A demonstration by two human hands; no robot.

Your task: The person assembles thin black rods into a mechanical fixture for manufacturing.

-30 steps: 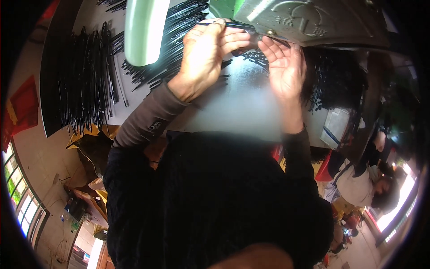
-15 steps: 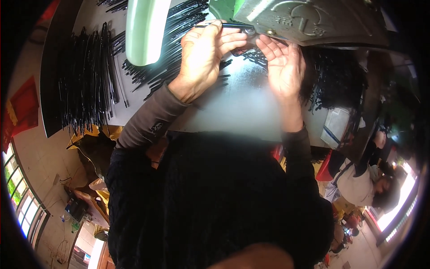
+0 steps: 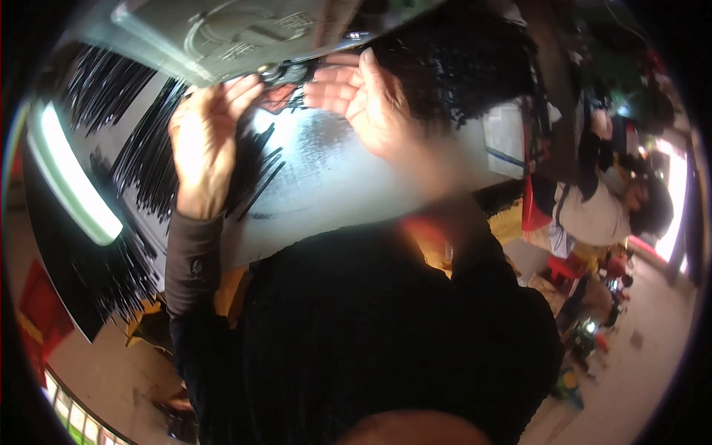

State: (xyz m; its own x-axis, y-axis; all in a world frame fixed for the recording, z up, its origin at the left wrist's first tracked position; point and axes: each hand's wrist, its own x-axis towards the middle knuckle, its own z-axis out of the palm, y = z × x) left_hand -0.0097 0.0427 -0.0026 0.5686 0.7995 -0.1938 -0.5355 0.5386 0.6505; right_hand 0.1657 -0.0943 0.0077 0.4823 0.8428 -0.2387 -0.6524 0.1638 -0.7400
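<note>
A grey metal machine guard (image 3: 245,33) with raised casting hangs over the table. At its lower edge is my left hand (image 3: 204,144), seen from the back, fingers bent together; whatever they hold is hidden by the guard and the hand. My right hand (image 3: 371,107) is on the other side of the small round machine part (image 3: 293,73), palm showing, fingers stretched out and thumb raised, with nothing visible in it. Thin black rods (image 3: 152,152) lie in a slanted pile beside my left hand. Between the hands, under the machine, sits something reddish (image 3: 278,98).
A glowing tube lamp (image 3: 78,178) stands left, above another bundle of black rods (image 3: 122,271). Dark pieces (image 3: 467,67) are heaped at the right on the metal tabletop (image 3: 326,189), near a whitish box (image 3: 506,137). Another person (image 3: 593,211) is at the far right.
The view has swung, so machine, table and hands appear further left. The black rod seen in my left fingers before is no longer visible. My right hand remains open.
</note>
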